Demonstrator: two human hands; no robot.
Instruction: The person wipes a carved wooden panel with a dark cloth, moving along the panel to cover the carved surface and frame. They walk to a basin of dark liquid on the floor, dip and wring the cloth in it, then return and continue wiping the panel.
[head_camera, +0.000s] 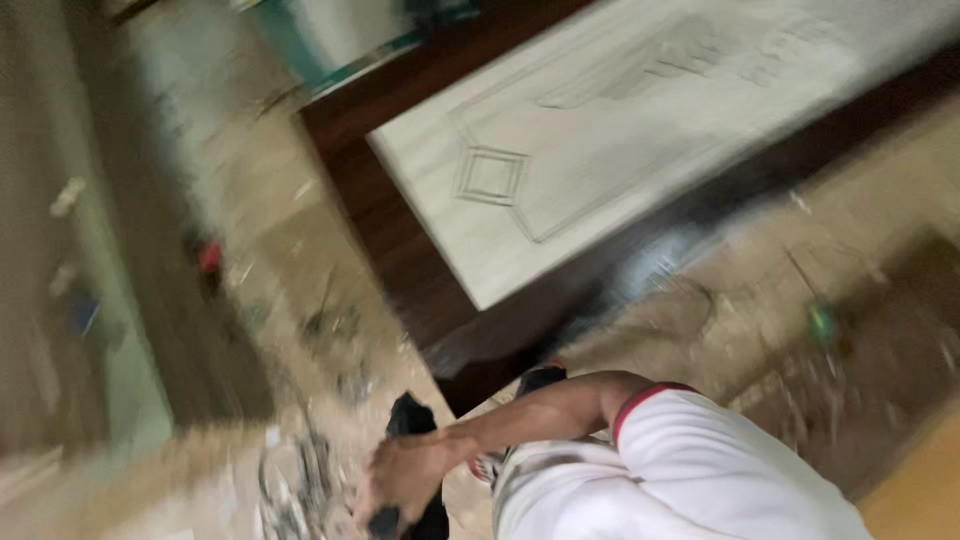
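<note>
Head view, blurred: left hand (408, 472) grips black cloth (410, 418) near pale carved panel (620, 130); right hand unseen

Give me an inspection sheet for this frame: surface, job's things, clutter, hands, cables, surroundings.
Surface: dusty floor, blurred by camera motion.
Job's things: black object, kind unclear, at the one visible hand.
Clutter: debris on the floor by the hand; small red item; green item.
Hands: one hand on the black object, grip unclear; which hand it is cannot be told; other not seen.
Cables: nothing seen.
Surroundings: pale carved door panel lying flat on dark wood; white sleeve.
</note>
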